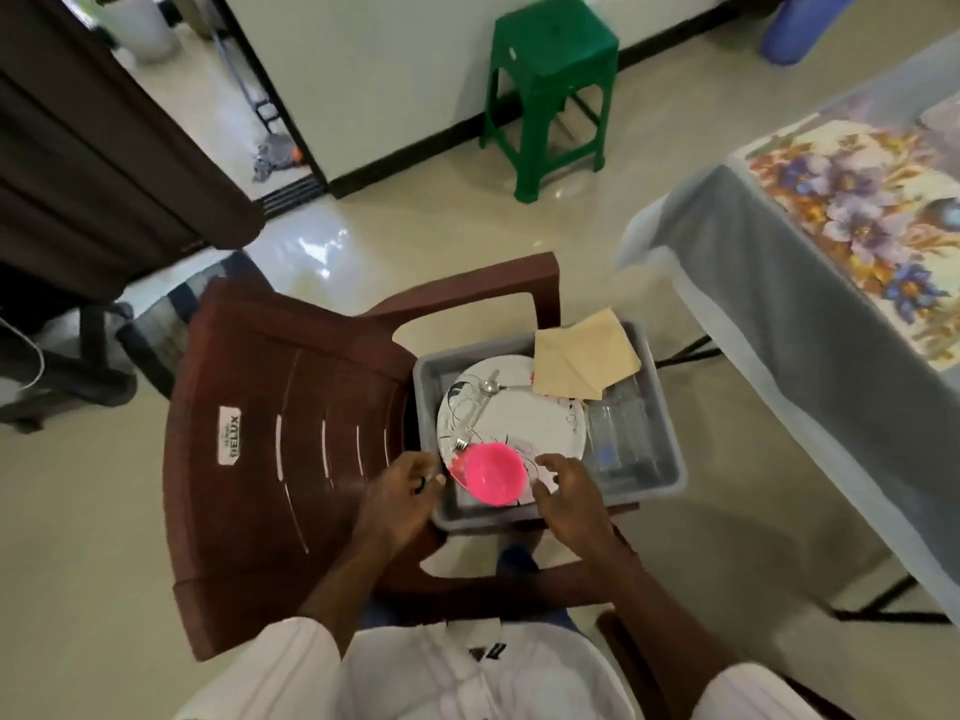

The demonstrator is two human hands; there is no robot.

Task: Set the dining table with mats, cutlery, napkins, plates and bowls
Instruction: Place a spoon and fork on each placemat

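Left hand (400,493) curled by the tub (670,459) rim, grip not clear. Right hand (569,491) open, fingers spread, holding nothing. Between them, pink bowl (493,472) sitting on the plate (519,418), with fork (470,426) and spoon (491,387) just past it. Napkin (584,356) past the right hand. Cup the bowl from both sides, lift straight up, stay off the fork. Then over to the table (753,283), far right.

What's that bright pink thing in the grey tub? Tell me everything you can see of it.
It is a small round pink bowl, plastic by its look, plain and apparently empty, mouth up. It rests on the near edge of the white plate in the tub. The left hand and right hand flank it; contact is unclear.
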